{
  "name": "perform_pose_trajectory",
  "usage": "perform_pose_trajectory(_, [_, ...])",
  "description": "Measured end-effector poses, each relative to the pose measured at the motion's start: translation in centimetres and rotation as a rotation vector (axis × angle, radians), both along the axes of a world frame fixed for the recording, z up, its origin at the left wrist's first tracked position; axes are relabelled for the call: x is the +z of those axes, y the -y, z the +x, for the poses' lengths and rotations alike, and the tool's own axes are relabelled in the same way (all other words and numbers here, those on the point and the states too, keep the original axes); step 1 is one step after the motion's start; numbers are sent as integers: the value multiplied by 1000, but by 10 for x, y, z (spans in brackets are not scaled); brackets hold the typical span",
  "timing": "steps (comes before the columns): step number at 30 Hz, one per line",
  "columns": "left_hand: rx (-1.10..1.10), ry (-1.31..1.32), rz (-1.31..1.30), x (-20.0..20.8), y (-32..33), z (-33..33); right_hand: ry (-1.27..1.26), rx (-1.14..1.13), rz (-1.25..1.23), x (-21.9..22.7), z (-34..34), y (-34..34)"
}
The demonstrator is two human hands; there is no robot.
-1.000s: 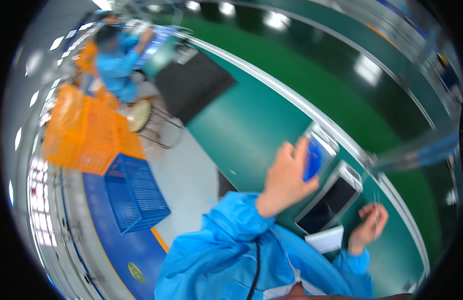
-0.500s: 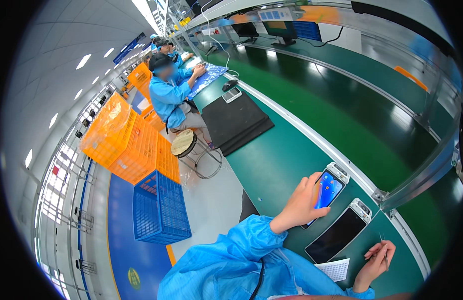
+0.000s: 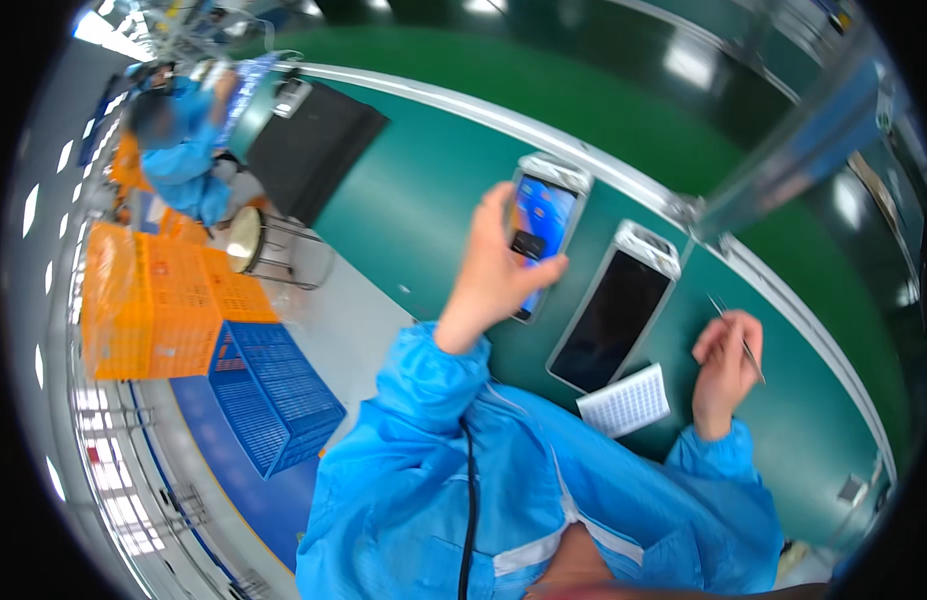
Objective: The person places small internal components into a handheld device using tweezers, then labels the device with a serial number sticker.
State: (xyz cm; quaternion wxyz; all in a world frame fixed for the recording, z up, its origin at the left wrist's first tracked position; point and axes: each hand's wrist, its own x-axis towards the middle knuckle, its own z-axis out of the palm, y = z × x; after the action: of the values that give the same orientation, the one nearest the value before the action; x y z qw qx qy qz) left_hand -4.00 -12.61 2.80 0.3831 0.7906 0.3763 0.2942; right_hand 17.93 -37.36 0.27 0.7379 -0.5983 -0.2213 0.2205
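My left hand (image 3: pixel 488 275) is closed around a lit smartphone (image 3: pixel 551 212) on the green bench, fingers along its left edge and thumb reaching over its lower screen. A small dark box shows on its blue screen. Beside it to the right lies a second smartphone (image 3: pixel 615 315) with a black screen. Both have a pale end piece with small parts at the far end. My right hand (image 3: pixel 728 360) pinches thin metal tweezers (image 3: pixel 748 352), their tips pointing away from me above the bench. A white sheet of small printed marks (image 3: pixel 625 400) lies between the dark phone and my right hand.
A black mat (image 3: pixel 313 145) lies at the far left of the bench (image 3: pixel 403 200), with a small white device (image 3: pixel 291 97) beyond it. A metal rail (image 3: pixel 463 105) edges the far side. Left stand a stool (image 3: pixel 246 240), orange crates (image 3: pixel 173 310), a blue crate (image 3: pixel 273 390) and a seated co-worker (image 3: pixel 178 150).
The whole view has swung, so the bench and my hands sit further left and higher. A dark box now shows on the lit phone. The tweezers stay in my right hand.
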Motion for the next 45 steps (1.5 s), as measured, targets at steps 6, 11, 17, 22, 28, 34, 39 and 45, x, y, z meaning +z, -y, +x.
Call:
perform_pose_trajectory(6, [1,133,-326,-4,-4,-4,18,17,-10,1,2,1])
perform_pose_trajectory(11, [59,316,-394,-20,-3,-15,7,4,-28,3,0,9])
perform_pose_trajectory(17, [69,355,-444,-14,-3,-21,12,21,-24,2,1,10])
perform_pose_trajectory(22, [134,-24,-1,-2,37,-21,1,10,-42,3,0,3])
perform_pose_trajectory(28, [201,-303,319,14,26,16,-15,-2,-15,3,8,11])
perform_pose_trajectory(34, [141,-311,375,20,-163,128,-36,26,-6,1,5,11])
perform_pose_trajectory(39, [115,-481,309,19,-243,188,-57,11,4,1,2,11])
perform_pose_trajectory(45, [114,-112,537,-12,-205,153,-76,18,-23,1,0,7])
